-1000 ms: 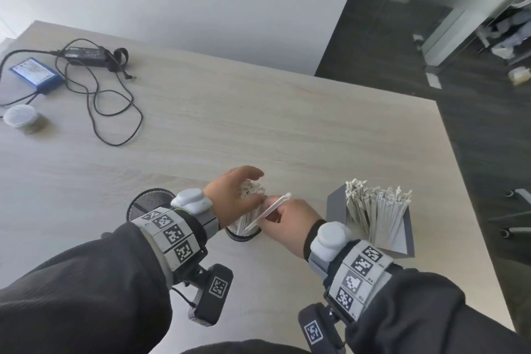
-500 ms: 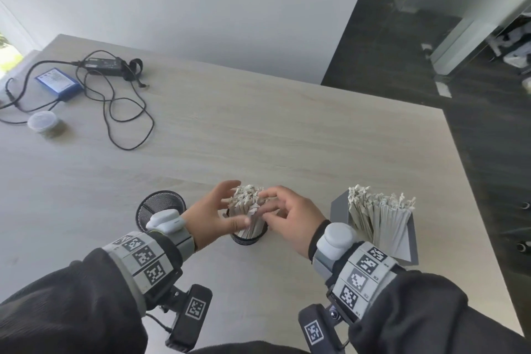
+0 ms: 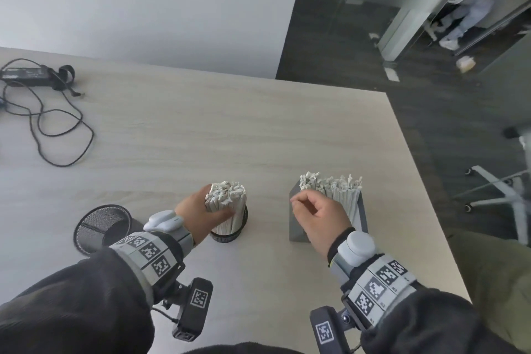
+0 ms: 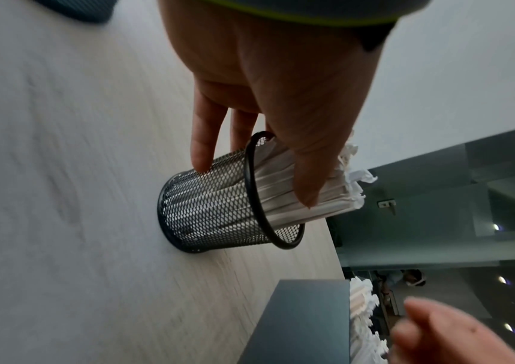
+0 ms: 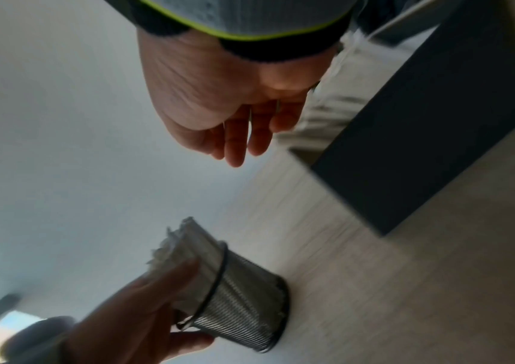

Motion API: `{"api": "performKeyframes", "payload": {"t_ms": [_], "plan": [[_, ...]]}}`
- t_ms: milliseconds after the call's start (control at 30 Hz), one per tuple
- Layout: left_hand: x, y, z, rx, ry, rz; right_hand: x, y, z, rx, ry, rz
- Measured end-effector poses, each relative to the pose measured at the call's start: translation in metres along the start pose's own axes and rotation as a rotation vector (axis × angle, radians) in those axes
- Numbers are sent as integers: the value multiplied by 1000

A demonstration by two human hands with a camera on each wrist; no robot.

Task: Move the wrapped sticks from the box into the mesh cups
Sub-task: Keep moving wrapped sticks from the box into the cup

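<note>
Head view: left hand (image 3: 201, 217) grasps wrapped sticks (image 3: 225, 202) in mesh cup (image 3: 242, 220); right hand (image 3: 317, 217) relaxed, empty, at box (image 3: 294, 227).

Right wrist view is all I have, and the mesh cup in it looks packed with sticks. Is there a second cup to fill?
Observer: Yes. The head view shows an empty-looking mesh cup upright on the table, on the far side of the left hand from the full cup.
Operator: How stocked is the box?
Observer: The box holds a dense upright row of wrapped sticks, so there are plenty to move.
Operator: My picture is blurred. How is the left grip placed?
Observer: In the left wrist view, the thumb lies across the bundle above the rim, and a fingertip touches the mesh wall.
</note>
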State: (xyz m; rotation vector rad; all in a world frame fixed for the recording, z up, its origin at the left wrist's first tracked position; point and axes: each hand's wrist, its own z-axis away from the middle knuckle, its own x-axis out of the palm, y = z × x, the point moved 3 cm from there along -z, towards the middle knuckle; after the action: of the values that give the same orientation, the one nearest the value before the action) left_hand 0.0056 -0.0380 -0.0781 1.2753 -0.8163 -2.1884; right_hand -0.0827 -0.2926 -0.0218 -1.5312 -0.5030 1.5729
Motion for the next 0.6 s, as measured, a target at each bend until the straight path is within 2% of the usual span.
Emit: {"api": "performKeyframes", "payload": {"t_ms": [133,300,467,600], "plan": [[17,18,-13,16,-33,34,-29,36,-1,110,91,140],[34,38,-25,39,-65,31,-37,65,-9,250,-1,267],[47,49,-27,19,-82,26,-23,60,-25,196,-111,365],[49,51,-24,31,-65,37,-17,59,-34,200,-103,409]]}}
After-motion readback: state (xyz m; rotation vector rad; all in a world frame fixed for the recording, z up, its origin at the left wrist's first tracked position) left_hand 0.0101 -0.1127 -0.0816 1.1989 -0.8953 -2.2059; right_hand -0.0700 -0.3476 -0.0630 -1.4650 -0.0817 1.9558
